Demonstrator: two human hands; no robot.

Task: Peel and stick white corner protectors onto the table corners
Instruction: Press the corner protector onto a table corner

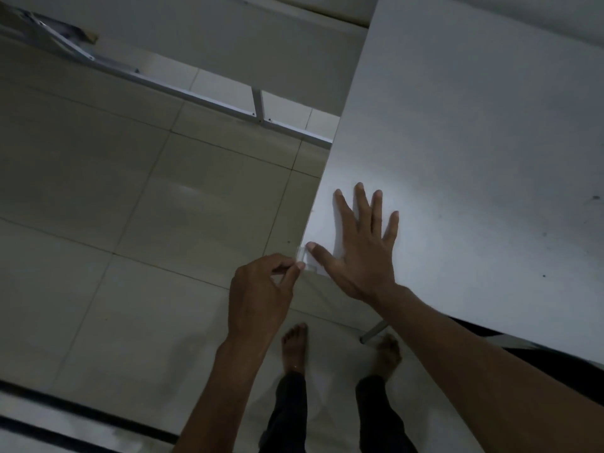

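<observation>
Both hands [356,243] press corner protector [305,259]; table [474,142] corner.

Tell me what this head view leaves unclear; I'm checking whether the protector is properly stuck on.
- Corner protector: small and pale against the white table, partly covered by the right hand thumb and left hand fingertips; its seating and backing cannot be judged.
- Left hand's grip: curled fingers hide what, if anything, they pinch.
- Table's other corners: cut off by the frame edges.
- Table leg: mostly hidden under the tabletop.
</observation>
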